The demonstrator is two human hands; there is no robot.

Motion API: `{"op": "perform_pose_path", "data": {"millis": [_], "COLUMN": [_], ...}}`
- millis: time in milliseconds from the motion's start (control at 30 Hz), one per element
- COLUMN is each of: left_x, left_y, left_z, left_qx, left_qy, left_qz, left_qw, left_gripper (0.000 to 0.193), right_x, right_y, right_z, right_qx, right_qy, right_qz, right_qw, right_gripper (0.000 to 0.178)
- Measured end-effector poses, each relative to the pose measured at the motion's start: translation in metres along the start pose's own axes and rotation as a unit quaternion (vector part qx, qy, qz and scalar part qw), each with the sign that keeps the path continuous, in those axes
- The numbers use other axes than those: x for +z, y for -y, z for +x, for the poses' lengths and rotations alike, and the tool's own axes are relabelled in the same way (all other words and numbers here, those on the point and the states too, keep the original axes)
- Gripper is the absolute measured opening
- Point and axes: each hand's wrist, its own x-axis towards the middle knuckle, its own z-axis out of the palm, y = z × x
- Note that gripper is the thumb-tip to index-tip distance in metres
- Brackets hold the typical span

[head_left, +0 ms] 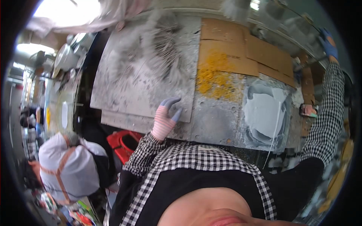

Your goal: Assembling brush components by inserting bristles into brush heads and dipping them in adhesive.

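My left hand (166, 118), in a pink striped glove with grey-blue fingertips, is held over the front edge of the worktable. Its fingers are curved and apart, with nothing between them. Farther back lies a blurred, spread-out heap of thin grey strands (166, 49). My right arm stretches to the far right, where my right hand (330, 45), in a glove with blue fingers, is beside a thin rod. Blur hides whether it grips anything. Between the hands are small yellow pieces (215, 77) and a smeared patch of whitish paste (264, 111).
Flat cardboard (226, 52) covers the back of the table. A small dark box-like object (308, 110) lies by my right sleeve. A red plastic stool (123, 145) stands left of me. Another person in a white top (71, 167) bends at a neighbouring table.
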Motion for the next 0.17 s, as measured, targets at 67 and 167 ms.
{"op": "perform_pose_path", "data": {"millis": [67,167], "left_x": [-0.004,-0.011], "left_y": [0.003,-0.001], "left_z": [-0.004,0.0], "left_qx": [0.016,0.037], "left_qy": [-0.007,0.015], "left_qz": [0.036,0.116], "left_qw": [0.999,0.993], "left_gripper": [0.039,0.042], "right_x": [0.002,0.005], "right_y": [0.018,0.034], "right_z": [0.012,0.023], "right_qx": [0.002,0.0], "right_qy": [0.006,0.044], "right_qz": [-0.016,-0.011], "right_qw": [1.0,0.999], "right_gripper": [0.057,0.058]}}
